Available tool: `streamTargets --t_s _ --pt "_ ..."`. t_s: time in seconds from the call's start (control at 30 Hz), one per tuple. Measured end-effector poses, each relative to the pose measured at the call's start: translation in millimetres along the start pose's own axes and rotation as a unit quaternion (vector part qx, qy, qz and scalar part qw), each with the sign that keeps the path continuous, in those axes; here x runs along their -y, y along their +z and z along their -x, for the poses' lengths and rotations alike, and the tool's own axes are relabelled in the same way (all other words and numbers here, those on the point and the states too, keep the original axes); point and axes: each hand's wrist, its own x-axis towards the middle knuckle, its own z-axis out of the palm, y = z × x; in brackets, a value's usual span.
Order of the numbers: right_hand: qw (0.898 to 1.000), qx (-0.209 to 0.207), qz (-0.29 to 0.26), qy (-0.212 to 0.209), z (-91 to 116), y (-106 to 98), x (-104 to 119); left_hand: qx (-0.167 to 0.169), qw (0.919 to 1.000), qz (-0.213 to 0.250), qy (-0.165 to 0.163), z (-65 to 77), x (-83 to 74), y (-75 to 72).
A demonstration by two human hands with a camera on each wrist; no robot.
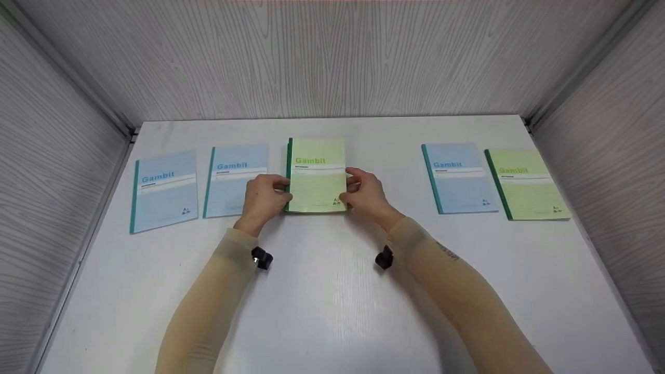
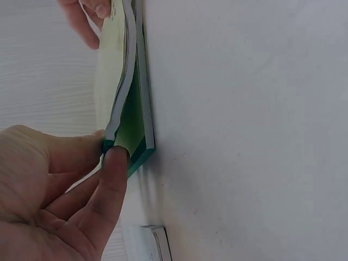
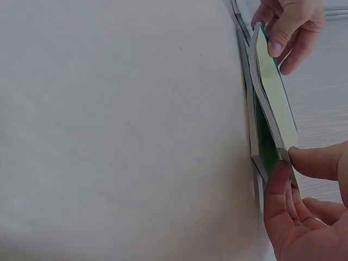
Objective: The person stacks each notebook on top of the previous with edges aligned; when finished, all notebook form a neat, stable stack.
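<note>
A light-green notebook with a dark green spine is held at the middle of the table. My left hand pinches its spine edge between thumb and fingers. On the opposite edge, my right hand grips it with the thumb above and fingers beneath. Both wrist views reveal a second notebook lying directly under it, with a wedge-shaped gap between the two. Most of that lower notebook's cover is hidden. Just left of my left hand lies a blue notebook, partly covered by that hand.
Another blue notebook lies at the far left, slightly turned. On the right are a blue notebook and a green notebook, side by side. Wood-grained panels enclose the white table at the back and sides.
</note>
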Motion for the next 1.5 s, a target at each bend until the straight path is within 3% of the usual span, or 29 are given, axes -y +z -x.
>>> streamTargets --t_s 0.2,0.5,0.7,0.97,1.33,1.5 --pt "0.999 -0.002 0.048 0.000 -2 4 2 -0.003 0.9995 -0.032 -0.002 0.2 -1.2 2.4" --pt "0.994 -0.019 0.110 -0.013 -1 7 5 -0.040 0.9953 -0.073 0.050 -0.8 1.7 8.7" --pt "0.990 -0.040 0.135 -0.019 0 11 7 -0.040 0.9956 -0.073 0.043 -0.5 1.6 11.3" --pt "0.991 -0.045 0.125 -0.012 0 12 5 -0.043 0.9958 -0.072 0.036 0.1 1.1 14.2" --pt "0.999 0.029 0.039 0.007 5 -7 5 -0.065 0.9904 -0.116 0.040 5.0 -8.2 14.8" --pt "0.996 0.071 0.059 0.016 13 -29 4 -0.075 0.9904 -0.110 0.037 10.1 -24.7 21.9"
